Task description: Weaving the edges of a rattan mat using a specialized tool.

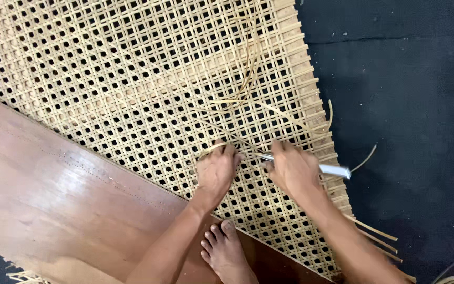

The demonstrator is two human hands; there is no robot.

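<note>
The weaving of the cane webbing [148, 79] is in hand. The left hand [215, 169] pinches a loose cane strand [248, 79] on the mesh; the right hand [292, 168] grips a metal tool [334, 170] near the right edge. I judge the next move needs careful threading through one hole.

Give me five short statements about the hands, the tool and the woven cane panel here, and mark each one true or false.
1. The right hand grips a slim metal tool. True.
2. The left hand rests on the dark floor. False: it lies on the woven cane panel, pinching a loose cane strand.
3. A bare foot stands on the brown wooden board. True.
4. The cane panel is a solid sheet with no gaps. False: it is an open weave full of small holes.
5. Loose strand ends stick out past the panel's right edge. True.
</note>
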